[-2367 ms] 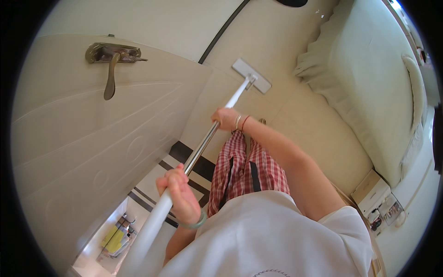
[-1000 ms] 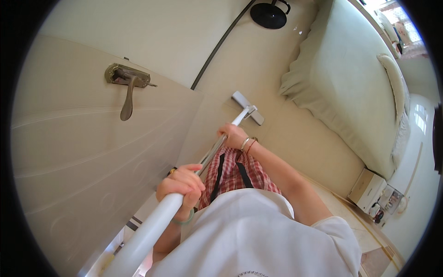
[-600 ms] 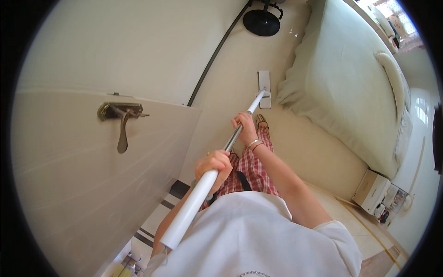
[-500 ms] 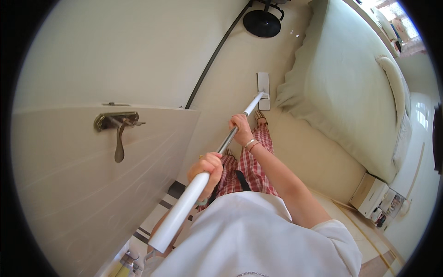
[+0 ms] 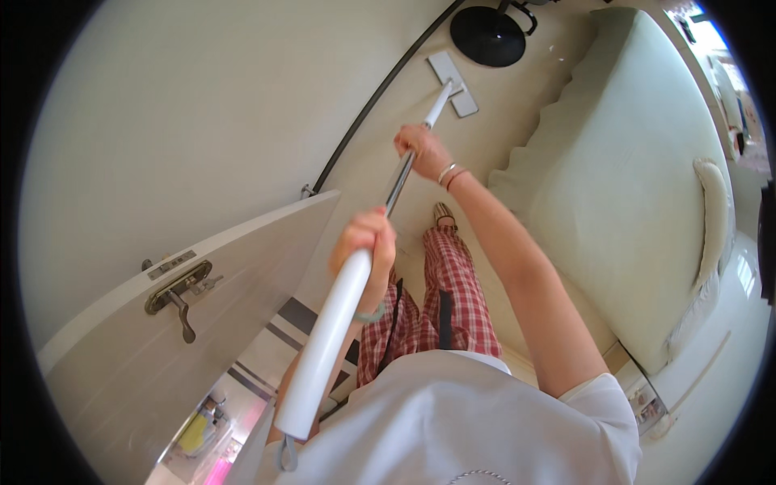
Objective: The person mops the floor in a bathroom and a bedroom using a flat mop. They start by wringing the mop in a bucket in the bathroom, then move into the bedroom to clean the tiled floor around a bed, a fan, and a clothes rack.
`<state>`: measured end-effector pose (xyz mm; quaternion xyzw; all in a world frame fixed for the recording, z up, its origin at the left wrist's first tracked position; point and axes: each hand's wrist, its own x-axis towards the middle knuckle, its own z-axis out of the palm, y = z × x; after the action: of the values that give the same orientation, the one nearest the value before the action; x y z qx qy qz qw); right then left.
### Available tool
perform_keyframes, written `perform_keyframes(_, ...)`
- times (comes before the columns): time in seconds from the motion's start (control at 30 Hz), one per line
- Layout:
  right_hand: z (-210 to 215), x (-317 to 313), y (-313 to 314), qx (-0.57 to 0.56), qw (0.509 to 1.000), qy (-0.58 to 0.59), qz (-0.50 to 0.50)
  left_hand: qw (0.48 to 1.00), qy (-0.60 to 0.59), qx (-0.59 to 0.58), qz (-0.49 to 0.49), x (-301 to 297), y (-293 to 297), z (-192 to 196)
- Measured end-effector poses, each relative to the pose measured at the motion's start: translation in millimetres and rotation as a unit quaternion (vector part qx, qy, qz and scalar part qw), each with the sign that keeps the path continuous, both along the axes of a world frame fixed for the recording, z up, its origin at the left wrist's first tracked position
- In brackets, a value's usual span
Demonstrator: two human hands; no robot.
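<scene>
A flat mop with a long white and metal handle [image 5: 325, 339] runs from beside my belly away to the far floor. My left hand [image 5: 365, 246] is closed round the handle at the top of the metal part, just past the thick white grip. Farther along, my right hand [image 5: 423, 151] wraps the pole near its lower white section. The rectangular mop head [image 5: 454, 84] lies flat and turned at a slant on the pale floor, close to a round black base [image 5: 487, 36]. A small grey loop [image 5: 287, 454] hangs from the handle's near end.
An open door [image 5: 194, 299] with a metal lever handle stands at my left, and a wall with a dark skirting strip [image 5: 380, 90] runs beyond it. A bed with a pale green cover [image 5: 622, 186] fills the right. A small cabinet [image 5: 643, 392] stands by the bed's near end.
The mop head has slid farther away and turned aslant, nearer the black base. Both my hands have moved forward with the handle. My view has shifted, so the door edge shows more.
</scene>
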<state>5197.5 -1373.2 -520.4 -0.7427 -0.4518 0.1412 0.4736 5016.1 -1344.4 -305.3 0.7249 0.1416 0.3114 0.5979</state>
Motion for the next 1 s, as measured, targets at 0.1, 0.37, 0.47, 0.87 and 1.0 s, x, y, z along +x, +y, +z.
perform_keyframes(0.1, -10.9, 47.6, 16.2, -0.046, 0.994, -0.016, -0.093, 0.998, -0.030, -0.008, 0.047, 48.9, 7.4, -14.5)
perform_keyframes(0.37, -36.4, -12.9, 18.2, -0.069, 0.997, 0.021, -0.011, 0.986, 0.027, -0.067, 0.149, -13.9, 0.4, -4.4)
perform_keyframes(0.47, -4.3, -77.3, 26.6, -0.079, 0.993, 0.067, 0.049, 0.966, 0.107, -0.095, 0.214, -57.4, 7.4, 52.0)
perform_keyframes(0.87, 49.0, -167.2, 6.1, -0.236, 0.912, 0.061, 0.330, 0.961, 0.020, -0.075, 0.264, -150.5, -10.5, 82.3)
perform_keyframes(1.0, 4.1, -102.4, -11.9, -0.251, 0.930, -0.004, 0.267, 0.954, -0.014, -0.134, 0.268, -103.5, -17.5, 30.0)
